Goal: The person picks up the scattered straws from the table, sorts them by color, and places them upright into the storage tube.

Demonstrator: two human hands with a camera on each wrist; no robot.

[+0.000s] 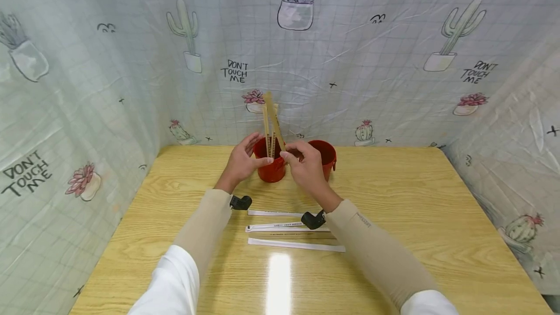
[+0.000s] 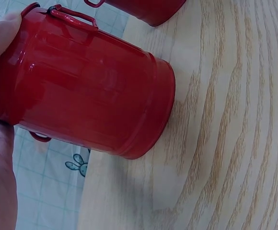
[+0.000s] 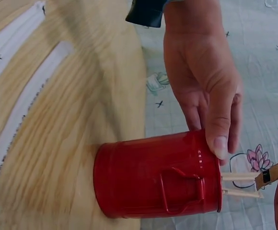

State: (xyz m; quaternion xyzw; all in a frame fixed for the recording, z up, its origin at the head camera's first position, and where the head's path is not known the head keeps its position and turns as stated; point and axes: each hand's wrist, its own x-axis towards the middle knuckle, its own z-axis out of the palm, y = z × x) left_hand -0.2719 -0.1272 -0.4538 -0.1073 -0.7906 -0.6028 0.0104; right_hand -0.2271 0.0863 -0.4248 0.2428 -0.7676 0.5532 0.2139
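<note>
My left hand [image 1: 243,160] holds the left red bucket [image 1: 271,173] near its rim, thumb in front and fingers round the far left side. Pale brown wrapped sticks [image 1: 267,130] stand upright in that bucket, their lower ends hidden. Just above the same rim, my right hand [image 1: 305,165] pinches the lower end of a brown paper-wrapped stick [image 1: 274,119], which leans to the left. In the right wrist view, the end of this wrapped stick [image 3: 274,173] shows beside the bucket's mouth, outside the rim. Whatever the wrappers contain is hidden.
A second red bucket [image 1: 329,162] stands just right of the first, partly behind my right hand. Several white wrapped sticks [image 1: 295,245] and a brown one [image 1: 290,234] lie crosswise on the wooden table [image 1: 393,237]. A printed curtain [image 1: 350,52] hangs behind the table.
</note>
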